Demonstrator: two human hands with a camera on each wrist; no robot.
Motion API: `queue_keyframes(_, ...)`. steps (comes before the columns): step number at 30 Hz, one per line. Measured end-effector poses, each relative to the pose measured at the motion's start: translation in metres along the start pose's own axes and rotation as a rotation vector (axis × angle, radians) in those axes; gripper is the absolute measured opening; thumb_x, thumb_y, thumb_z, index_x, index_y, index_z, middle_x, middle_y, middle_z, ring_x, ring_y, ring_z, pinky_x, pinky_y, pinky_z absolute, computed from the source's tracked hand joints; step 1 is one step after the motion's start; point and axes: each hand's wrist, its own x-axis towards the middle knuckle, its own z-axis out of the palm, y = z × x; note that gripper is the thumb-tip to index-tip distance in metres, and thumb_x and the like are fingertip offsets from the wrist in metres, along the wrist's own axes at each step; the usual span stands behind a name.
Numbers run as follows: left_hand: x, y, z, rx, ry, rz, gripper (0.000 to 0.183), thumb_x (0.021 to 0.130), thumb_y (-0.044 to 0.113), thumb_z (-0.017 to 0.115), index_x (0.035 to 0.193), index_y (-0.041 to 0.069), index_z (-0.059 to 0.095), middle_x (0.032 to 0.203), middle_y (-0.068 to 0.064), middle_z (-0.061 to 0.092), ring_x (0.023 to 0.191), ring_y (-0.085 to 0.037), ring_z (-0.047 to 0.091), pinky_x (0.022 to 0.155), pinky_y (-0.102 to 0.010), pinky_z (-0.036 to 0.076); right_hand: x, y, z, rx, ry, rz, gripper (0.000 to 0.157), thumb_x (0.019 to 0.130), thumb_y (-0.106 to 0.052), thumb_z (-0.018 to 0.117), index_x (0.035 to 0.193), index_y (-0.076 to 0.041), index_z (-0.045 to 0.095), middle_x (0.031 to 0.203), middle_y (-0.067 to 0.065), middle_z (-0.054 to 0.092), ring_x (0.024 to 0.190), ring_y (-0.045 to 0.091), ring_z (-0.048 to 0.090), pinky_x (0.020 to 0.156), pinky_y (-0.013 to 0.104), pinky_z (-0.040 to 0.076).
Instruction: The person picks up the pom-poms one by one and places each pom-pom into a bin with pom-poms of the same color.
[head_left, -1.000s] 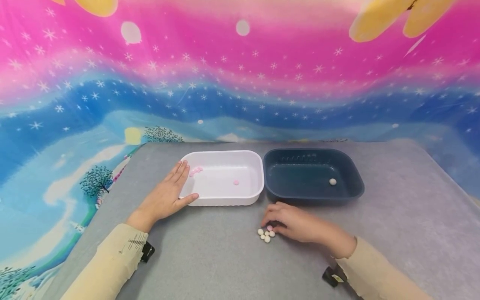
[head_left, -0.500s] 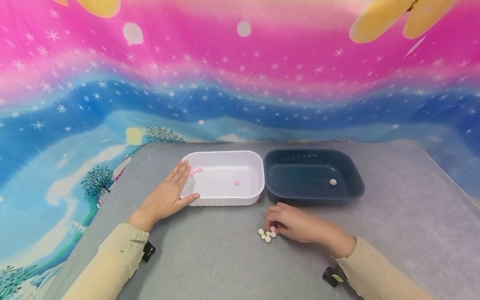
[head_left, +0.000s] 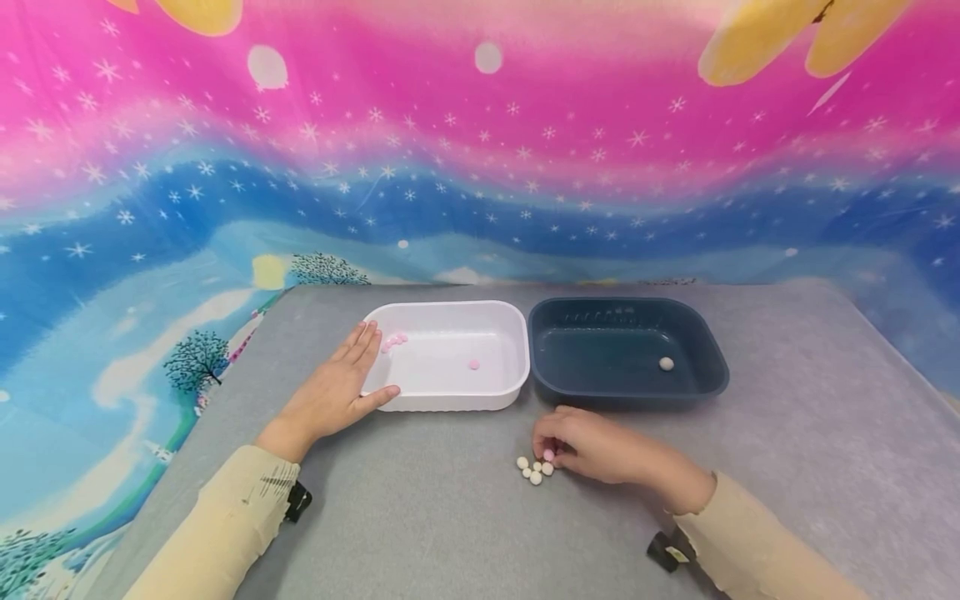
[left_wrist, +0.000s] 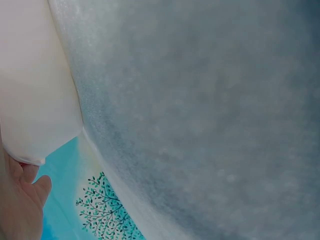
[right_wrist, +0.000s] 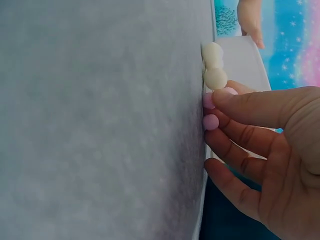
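My right hand (head_left: 592, 448) is low over the table, its thumb and fingers curled round a small pink ball (head_left: 548, 455). More than one pink ball (right_wrist: 211, 122) shows among those fingers in the right wrist view. Several cream balls (head_left: 536, 478) lie in a cluster right beside the fingertips. My left hand (head_left: 333, 392) rests with straight fingers on the left end of a white basin (head_left: 450, 402), the thumb over its front rim. Inside that basin are several pink pieces (head_left: 394, 342) at the left and a single pink ball (head_left: 474, 365) farther right.
A dark blue-green basin (head_left: 630, 398) stands close to the right of the white one, holding one whitish ball (head_left: 666, 364). Grey cloth covers the table (head_left: 420, 517). Behind it hangs a colourful printed backdrop (head_left: 450, 167).
My right hand has shifted slightly to the right, and the pink ball at its fingertips has moved with it. The left hand stays in place on the white basin.
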Motion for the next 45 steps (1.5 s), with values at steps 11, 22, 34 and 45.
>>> queue_keyframes(11,-0.0002,0.0012,0.0011,0.006,0.022,0.011,0.093,0.096,0.057,0.053,0.156,-0.006,0.017,0.166,-0.021,0.011,0.155,-0.035,0.008,0.123,-0.052,0.021,-0.0038,0.0007,-0.0033,-0.001,0.016,0.019,0.015,0.086,-0.011,0.075,0.089,-0.020,0.064,0.081,-0.014,0.056,0.080,0.005,0.050,0.073,0.021,0.045)
queue_keyframes(22,-0.0004,0.0016,0.0012,0.008,0.011,0.010,0.093,0.097,0.057,0.051,0.156,-0.006,0.016,0.166,-0.021,0.010,0.155,-0.036,0.007,0.123,-0.052,0.019,-0.0040,0.0042,-0.0028,0.062,0.022,0.029,0.012,0.087,-0.010,0.074,0.091,-0.019,0.066,0.083,-0.015,0.059,0.080,0.006,0.054,0.073,0.022,0.049)
queue_keyframes(34,0.0003,0.0013,0.0001,-0.003,0.011,0.005,0.093,0.097,0.056,0.052,0.156,-0.006,0.015,0.166,-0.020,0.009,0.155,-0.035,0.006,0.123,-0.052,0.018,-0.0031,0.0010,-0.0069,0.114,0.031,0.040,0.011,0.094,-0.008,0.065,0.096,-0.017,0.071,0.081,-0.016,0.059,0.077,0.002,0.049,0.072,0.025,0.050)
queue_keyframes(45,0.0001,0.0003,0.0012,0.006,0.028,0.017,0.092,0.097,0.056,0.052,0.155,-0.007,0.018,0.166,-0.021,0.012,0.155,-0.037,0.009,0.123,-0.052,0.020,-0.0014,-0.0001,-0.0070,0.124,0.045,0.035,0.011,0.093,-0.006,0.065,0.089,-0.017,0.067,0.078,-0.015,0.057,0.078,0.003,0.050,0.070,0.021,0.047)
